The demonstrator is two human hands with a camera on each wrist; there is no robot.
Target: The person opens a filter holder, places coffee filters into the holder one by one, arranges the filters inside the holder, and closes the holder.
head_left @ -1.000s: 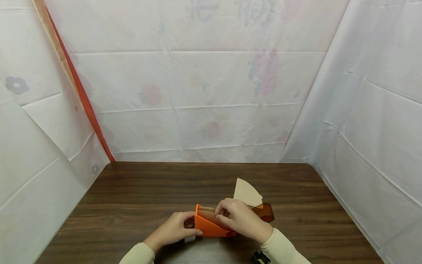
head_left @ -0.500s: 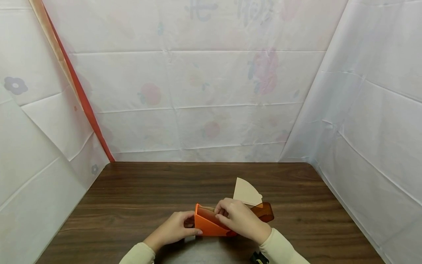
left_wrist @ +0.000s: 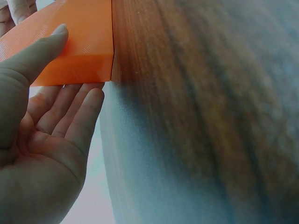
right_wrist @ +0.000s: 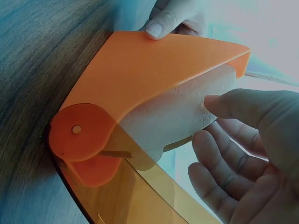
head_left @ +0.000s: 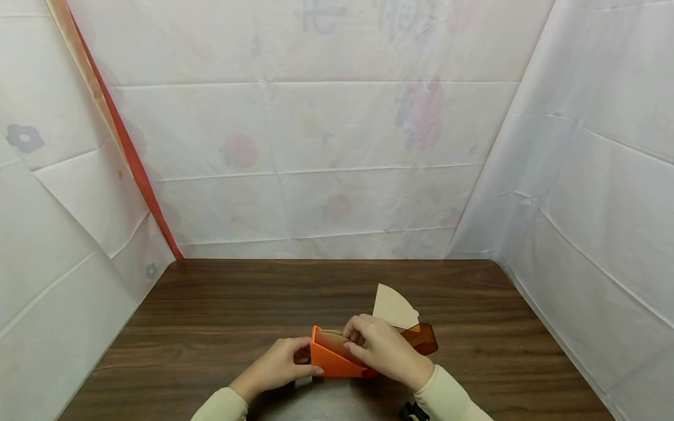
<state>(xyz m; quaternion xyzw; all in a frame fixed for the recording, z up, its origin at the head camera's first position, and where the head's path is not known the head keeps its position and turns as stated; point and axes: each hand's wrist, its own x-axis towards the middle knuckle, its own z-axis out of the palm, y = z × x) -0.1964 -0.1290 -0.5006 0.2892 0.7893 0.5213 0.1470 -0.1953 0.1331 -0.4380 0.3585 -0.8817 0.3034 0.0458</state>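
An orange coffee filter holder (head_left: 337, 358) stands on the table with its tinted brown lid (head_left: 423, 338) swung open to the right. My left hand (head_left: 281, 363) grips its left end, the thumb lying on the near side wall in the left wrist view and the fingers at the end wall. Inside are pale paper coffee filters (right_wrist: 175, 109). My right hand (head_left: 387, 349) reaches over the opening and pinches the upper edge of the filters between thumb and index finger; the other fingers are loosely bent. Its back hides part of the holder in the head view.
Behind the right hand, one fan-shaped coffee filter (head_left: 395, 306) lies flat on the dark wood table (head_left: 253, 298). A small black object (head_left: 413, 411) sits by the right sleeve at the front. White printed sheets (head_left: 337, 128) wall in the back and both sides.
The filters in the holder have shifted slightly at the right fingertips, the gap between them narrowing. Both hands and the holder stay nearly in place.
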